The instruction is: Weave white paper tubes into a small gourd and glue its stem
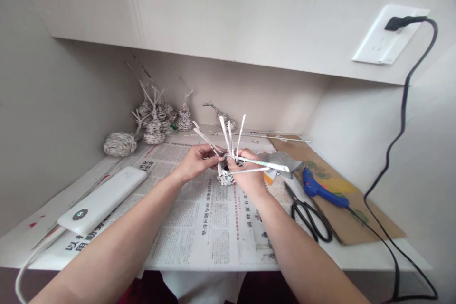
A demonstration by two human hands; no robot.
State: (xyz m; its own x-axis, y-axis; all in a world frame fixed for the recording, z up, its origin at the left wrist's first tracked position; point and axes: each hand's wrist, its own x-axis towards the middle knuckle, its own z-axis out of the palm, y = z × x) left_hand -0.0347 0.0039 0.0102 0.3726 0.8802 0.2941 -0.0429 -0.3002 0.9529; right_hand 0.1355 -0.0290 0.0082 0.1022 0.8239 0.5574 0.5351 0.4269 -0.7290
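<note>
Between my two hands is a small woven paper basket (225, 176) of rolled newspaper, with several paper sticks (224, 132) poking up and out from its rim. My left hand (199, 160) pinches the basket's left side, thumb and fingers closed near the base of the sticks. On the right side, my right hand (247, 171) is closed around the rim, its fingertips among the sticks. Two sticks point out to the right over that hand. The hands hide much of the basket. It rests on or just above the newspaper (192, 228); I cannot tell which.
Several woven paper gourds (154, 132) stand at the back left, and a round woven piece (120, 144) lies beside them. A white power bank (103, 199) is on the left. Black scissors (309, 213), a blue glue gun (322, 190) and cardboard (366, 218) lie right. A black cord (402, 104) hangs there.
</note>
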